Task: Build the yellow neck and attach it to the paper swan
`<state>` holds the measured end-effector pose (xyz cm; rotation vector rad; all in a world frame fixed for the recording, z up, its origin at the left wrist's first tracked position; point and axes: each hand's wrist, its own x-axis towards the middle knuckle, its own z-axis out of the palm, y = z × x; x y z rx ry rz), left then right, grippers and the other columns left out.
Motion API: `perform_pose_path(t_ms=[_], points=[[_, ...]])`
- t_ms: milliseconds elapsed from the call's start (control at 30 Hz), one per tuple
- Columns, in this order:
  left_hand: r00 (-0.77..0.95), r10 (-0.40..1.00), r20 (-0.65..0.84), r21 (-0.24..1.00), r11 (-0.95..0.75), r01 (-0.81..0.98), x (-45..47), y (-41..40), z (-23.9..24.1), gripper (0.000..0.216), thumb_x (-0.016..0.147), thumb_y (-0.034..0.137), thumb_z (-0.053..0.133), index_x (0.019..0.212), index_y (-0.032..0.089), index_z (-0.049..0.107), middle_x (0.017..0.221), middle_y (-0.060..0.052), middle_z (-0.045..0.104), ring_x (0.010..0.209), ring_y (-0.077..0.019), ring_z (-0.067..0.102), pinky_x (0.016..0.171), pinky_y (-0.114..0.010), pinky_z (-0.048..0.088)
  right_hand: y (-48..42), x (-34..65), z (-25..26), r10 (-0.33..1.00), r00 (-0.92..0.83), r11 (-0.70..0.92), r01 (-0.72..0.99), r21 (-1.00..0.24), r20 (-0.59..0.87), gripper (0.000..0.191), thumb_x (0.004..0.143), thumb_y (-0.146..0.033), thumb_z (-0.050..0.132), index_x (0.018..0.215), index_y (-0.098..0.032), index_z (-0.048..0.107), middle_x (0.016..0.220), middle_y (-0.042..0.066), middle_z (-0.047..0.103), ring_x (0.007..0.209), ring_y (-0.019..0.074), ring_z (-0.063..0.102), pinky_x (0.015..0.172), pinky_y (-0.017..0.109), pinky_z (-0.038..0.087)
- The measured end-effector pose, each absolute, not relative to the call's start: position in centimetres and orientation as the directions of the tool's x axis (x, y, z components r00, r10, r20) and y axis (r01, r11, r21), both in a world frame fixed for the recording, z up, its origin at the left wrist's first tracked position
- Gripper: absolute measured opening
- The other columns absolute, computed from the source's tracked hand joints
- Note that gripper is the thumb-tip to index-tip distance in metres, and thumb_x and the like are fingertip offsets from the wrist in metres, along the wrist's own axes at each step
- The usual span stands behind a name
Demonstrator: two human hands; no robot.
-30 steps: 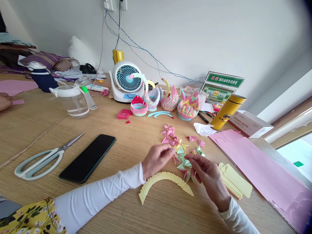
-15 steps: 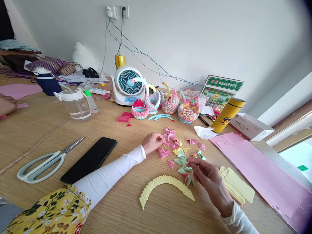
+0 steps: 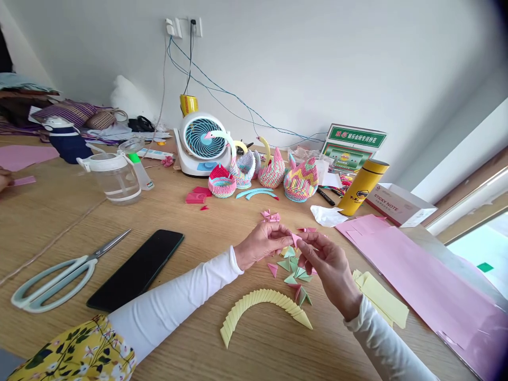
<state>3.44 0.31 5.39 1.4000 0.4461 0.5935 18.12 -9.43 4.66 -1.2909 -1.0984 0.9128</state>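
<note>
My left hand [image 3: 265,244] and my right hand [image 3: 326,262] meet above the loose pieces, fingertips pinched on a small pink folded paper triangle [image 3: 296,239] between them. Beneath them lie several green folded triangles [image 3: 292,264], partly covered by my fingers. More pink folded pieces [image 3: 270,216] lie just beyond my left hand. A curved chain of yellow folded paper [image 3: 264,297] rests on the table nearer to me. To the right of my right hand is a stack of yellow paper strips [image 3: 383,299].
Scissors [image 3: 71,275] and a black phone [image 3: 137,269] lie on the left. Folded-paper swans [image 3: 272,172] and a fan [image 3: 204,143] stand at the back. Pink sheets [image 3: 416,275] and a yellow bottle [image 3: 363,186] are on the right. Another person's hand [image 3: 5,179] shows at the far left.
My two hands have come together from apart, and both now pinch a pink folded triangle. The view has shifted slightly; the yellow chain stays on the table.
</note>
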Motion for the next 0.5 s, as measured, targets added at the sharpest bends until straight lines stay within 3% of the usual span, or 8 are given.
perform_pose_path(t_ms=[100, 267, 367, 500], points=[[0.793, 0.605, 0.064, 0.995, 0.024, -0.098, 3.3, 0.5, 6.4, 0.036, 0.078, 0.046, 0.070, 0.083, 0.011, 0.065, 0.054, 0.006, 0.049, 0.045, -0.0034, 0.038, 0.044, -0.018, 0.026, -8.8, 18.5, 5.2, 0.952, 0.278, 0.112, 0.070, -0.991, 0.127, 0.039, 0.075, -0.050, 0.076, 0.090, -0.016, 0.064, 0.052, -0.002, 0.059, 0.042, 0.0103, 0.049, 0.040, 0.021, 0.038], [0.731, 0.664, 0.156, 0.986, -0.065, -0.151, 3.4, 1.0, 7.1, 0.040, 0.074, 0.048, 0.072, 0.086, 0.011, 0.067, 0.078, -0.002, 0.063, 0.056, -0.0052, 0.049, 0.049, -0.018, 0.037, -7.9, 18.7, 6.4, 0.947, 0.273, 0.147, 0.103, -0.984, 0.170, 0.037, 0.074, -0.049, 0.077, 0.087, -0.016, 0.065, 0.054, -0.001, 0.060, 0.040, 0.0094, 0.047, 0.036, 0.021, 0.035], [0.693, 0.676, 0.249, 0.968, -0.205, -0.148, 3.4, 1.1, 6.8, 0.039, 0.074, 0.046, 0.073, 0.087, 0.011, 0.068, 0.076, -0.003, 0.064, 0.061, -0.0086, 0.056, 0.057, -0.021, 0.045, -7.6, 18.5, 6.7, 0.944, 0.256, 0.190, 0.092, -0.977, 0.207, 0.034, 0.075, -0.046, 0.077, 0.087, -0.017, 0.066, 0.058, -0.001, 0.061, 0.045, 0.0102, 0.051, 0.038, 0.021, 0.038], [0.613, 0.674, 0.412, 0.873, -0.485, -0.054, 3.3, 0.9, 6.2, 0.026, 0.083, 0.038, 0.067, 0.090, 0.014, 0.070, 0.072, -0.003, 0.065, 0.059, -0.0101, 0.057, 0.058, -0.023, 0.045, -7.6, 18.5, 6.4, 0.942, 0.220, 0.246, 0.064, -0.967, 0.254, 0.027, 0.079, -0.041, 0.075, 0.091, -0.018, 0.066, 0.069, 0.003, 0.067, 0.057, 0.0142, 0.062, 0.040, 0.021, 0.045]])
